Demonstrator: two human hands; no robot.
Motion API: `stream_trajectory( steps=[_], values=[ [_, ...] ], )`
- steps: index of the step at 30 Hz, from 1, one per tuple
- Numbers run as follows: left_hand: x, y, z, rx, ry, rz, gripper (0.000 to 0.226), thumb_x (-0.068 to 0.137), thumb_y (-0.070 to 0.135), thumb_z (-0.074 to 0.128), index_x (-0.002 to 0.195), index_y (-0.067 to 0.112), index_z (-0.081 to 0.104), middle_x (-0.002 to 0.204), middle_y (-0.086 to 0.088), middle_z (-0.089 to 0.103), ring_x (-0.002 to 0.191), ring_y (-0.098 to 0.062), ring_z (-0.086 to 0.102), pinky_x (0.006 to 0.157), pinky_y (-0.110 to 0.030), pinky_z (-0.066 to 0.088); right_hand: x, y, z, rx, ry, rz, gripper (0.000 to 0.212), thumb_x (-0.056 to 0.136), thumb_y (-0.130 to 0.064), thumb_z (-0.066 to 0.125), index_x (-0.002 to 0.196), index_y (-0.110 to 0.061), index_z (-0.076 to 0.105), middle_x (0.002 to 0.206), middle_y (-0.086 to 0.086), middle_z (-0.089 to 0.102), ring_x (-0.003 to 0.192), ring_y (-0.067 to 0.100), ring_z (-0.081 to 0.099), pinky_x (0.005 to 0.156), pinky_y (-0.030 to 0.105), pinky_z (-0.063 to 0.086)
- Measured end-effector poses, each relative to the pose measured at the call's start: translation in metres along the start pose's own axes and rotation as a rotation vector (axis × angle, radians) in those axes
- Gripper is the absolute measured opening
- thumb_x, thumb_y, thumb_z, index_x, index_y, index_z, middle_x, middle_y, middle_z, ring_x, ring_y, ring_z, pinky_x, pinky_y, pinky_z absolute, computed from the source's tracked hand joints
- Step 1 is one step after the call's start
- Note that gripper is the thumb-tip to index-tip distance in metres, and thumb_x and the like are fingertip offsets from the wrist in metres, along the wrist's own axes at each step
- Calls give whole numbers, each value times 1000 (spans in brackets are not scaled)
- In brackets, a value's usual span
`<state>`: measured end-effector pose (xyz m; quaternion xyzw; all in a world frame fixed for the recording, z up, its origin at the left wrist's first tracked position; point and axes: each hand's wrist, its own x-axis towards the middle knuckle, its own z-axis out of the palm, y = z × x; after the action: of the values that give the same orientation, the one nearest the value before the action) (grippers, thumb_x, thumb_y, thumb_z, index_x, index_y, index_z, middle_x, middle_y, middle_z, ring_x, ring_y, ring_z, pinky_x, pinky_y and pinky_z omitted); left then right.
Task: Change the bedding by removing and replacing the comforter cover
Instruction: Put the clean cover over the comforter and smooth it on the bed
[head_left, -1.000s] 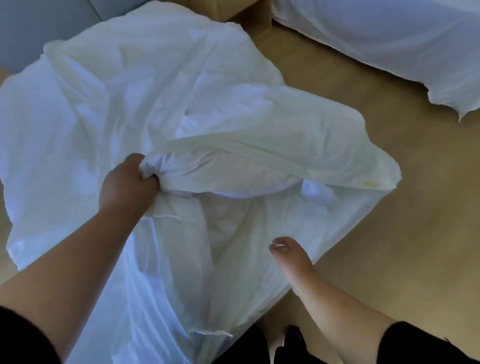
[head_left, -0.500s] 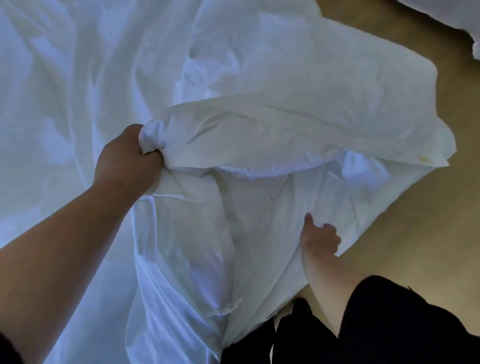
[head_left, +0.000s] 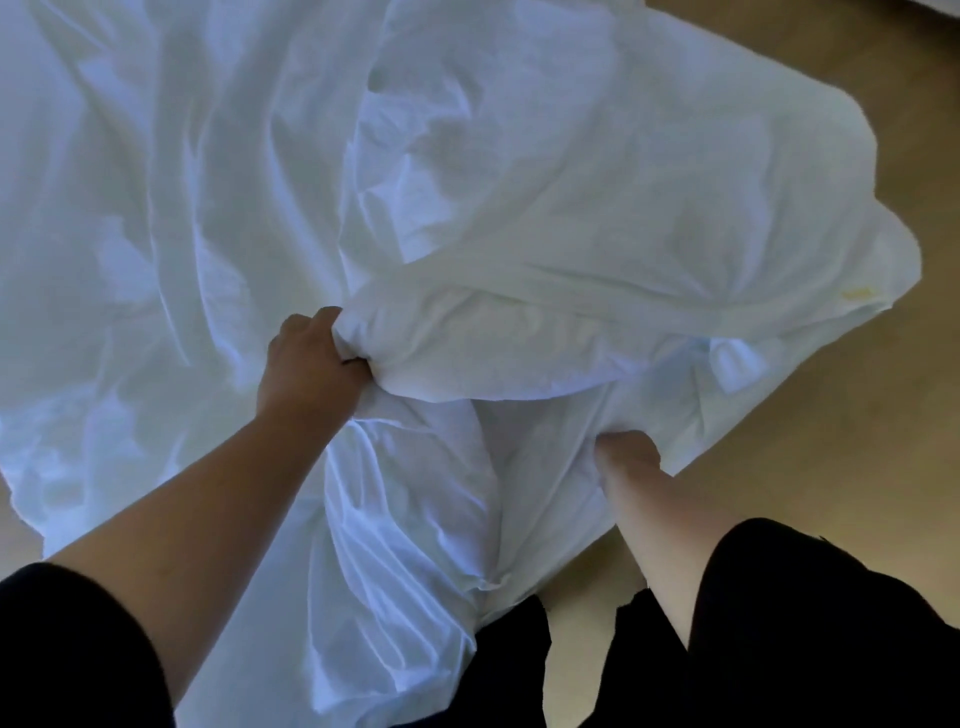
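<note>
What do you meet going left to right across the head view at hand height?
Rumpled white cover → left hand gripping the bunched comforter → right hand holding the cover's edge → bare wooden floor.

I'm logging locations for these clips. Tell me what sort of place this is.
Probably a bedroom or hotel room. A large white comforter lies spread over a tan floor, and the left hand and right hand grip its loose white cover.
</note>
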<state>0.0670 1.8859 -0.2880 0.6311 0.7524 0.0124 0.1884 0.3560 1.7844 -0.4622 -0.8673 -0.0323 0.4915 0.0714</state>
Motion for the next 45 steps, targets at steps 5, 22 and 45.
stream_trajectory(
  steps=[5,22,45],
  values=[
    [3,5,-4,47,0,-36,22,77,27,63,96,22,54,95,-7,57,77,-30,55,66,-37,43,14,12,-4,391,-110,-3,35,97,-14,49,131,-4,53,127,15,58,94,25,61,83,38,55],
    [-66,46,-17,-60,57,-13,7,81,22,56,87,19,54,79,0,58,64,-16,53,53,-29,36,-18,61,-130,563,-785,-43,49,82,-48,76,113,-10,76,116,16,73,103,34,72,79,48,59],
    [-145,146,-1,-76,-335,69,84,55,62,70,123,19,46,111,0,58,105,-27,58,84,-39,47,-138,27,-193,1030,-863,-321,42,95,-9,45,132,7,57,129,21,60,132,41,51,115,49,37]
  ],
)
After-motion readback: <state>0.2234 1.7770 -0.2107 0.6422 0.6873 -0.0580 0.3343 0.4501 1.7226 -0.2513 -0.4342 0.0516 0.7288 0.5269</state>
